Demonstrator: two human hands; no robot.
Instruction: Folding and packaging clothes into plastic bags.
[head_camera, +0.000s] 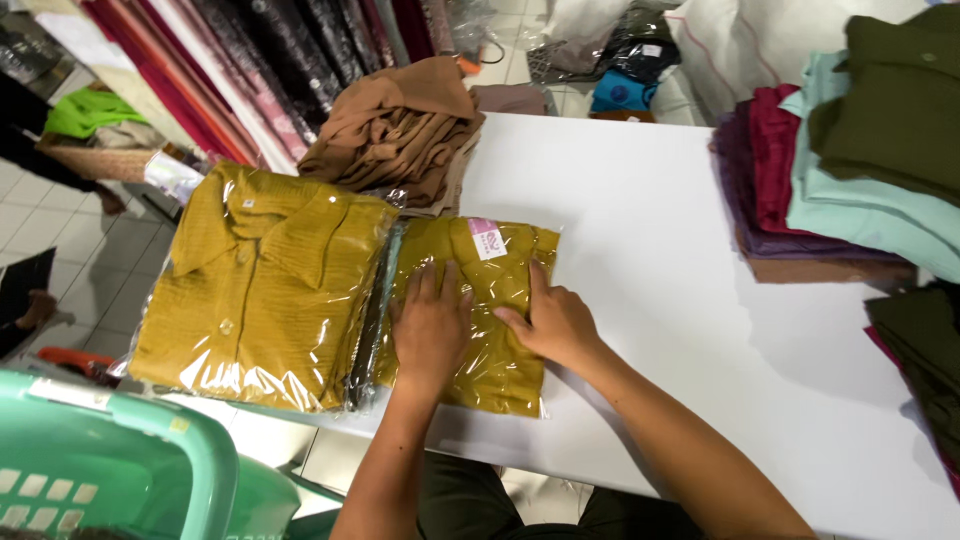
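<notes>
both hands lie flat on a mustard-yellow folded garment sealed in a clear plastic bag (470, 310), which rests on the white table (680, 300) near its front left edge. the left hand (430, 325) presses palm down on the middle of the bag, fingers stretched out and slightly spread, gripping nothing. the right hand (550, 320) sits just beside it, also open, fingers extended toward the upper left and flat on the plastic. a small pink and white label (487, 238) shows at the top of the bag.

touching the bag's left side is a stack of mustard-yellow bagged shirts (265, 285), the top 1 showing a collar and buttons. behind both lies a heap of brown folded cloth (395, 130). on the right of the table stand piles of folded garments in purple, maroon, mint green and olive (850, 160), well apart from the hands. a green plastic basket (110, 470) fills the lower left corner, off the table. rolls of patterned red and dark fabric (240, 60) lean at the upper left.
</notes>
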